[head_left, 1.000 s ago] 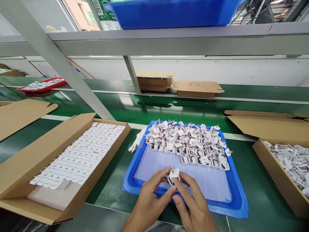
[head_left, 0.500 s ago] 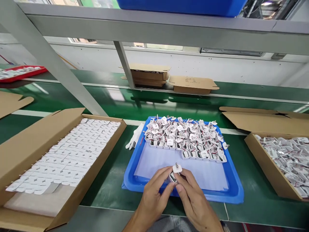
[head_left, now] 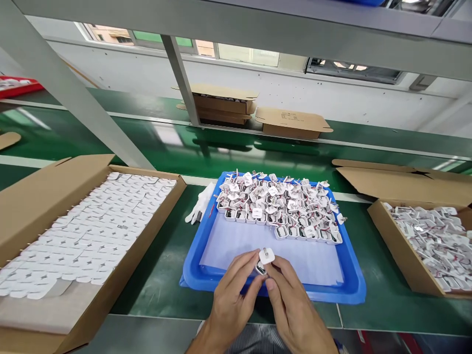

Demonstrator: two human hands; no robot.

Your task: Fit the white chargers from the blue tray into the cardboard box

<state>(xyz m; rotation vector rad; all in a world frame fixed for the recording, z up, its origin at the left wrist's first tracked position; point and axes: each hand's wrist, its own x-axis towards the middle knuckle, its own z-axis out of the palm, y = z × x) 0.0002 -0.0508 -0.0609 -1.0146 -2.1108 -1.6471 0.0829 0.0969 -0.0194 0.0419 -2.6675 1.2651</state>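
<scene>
Between my hands, above the front rim of a blue tray (head_left: 350, 295), is a small white plug charger (head_left: 260, 268) with its casing open. Its white cap with metal prongs (head_left: 267, 255) sits tilted above the housing. My left hand (head_left: 234, 290) pinches the housing from the left. Fingers of my right hand (head_left: 293, 300) close on the charger from the right, touching the cap. Inside the housing something dark shows, but it is too small to make out. Many similar open chargers (head_left: 273, 201) with caps and red wires stand in rows at the back of the tray.
At left, a cardboard box (head_left: 147, 246) holds rows of white pieces. Another cardboard box (head_left: 396, 250) at right is filled with loose white chargers and wires. A white glove (head_left: 201, 204) lies left of the tray. A grey shelf frame (head_left: 236, 24) spans above the green bench.
The camera view has tilted and shifted slightly, so the scene sits a little differently. Both hands keep their hold on the charger; its cap is tipped a little more toward me.
</scene>
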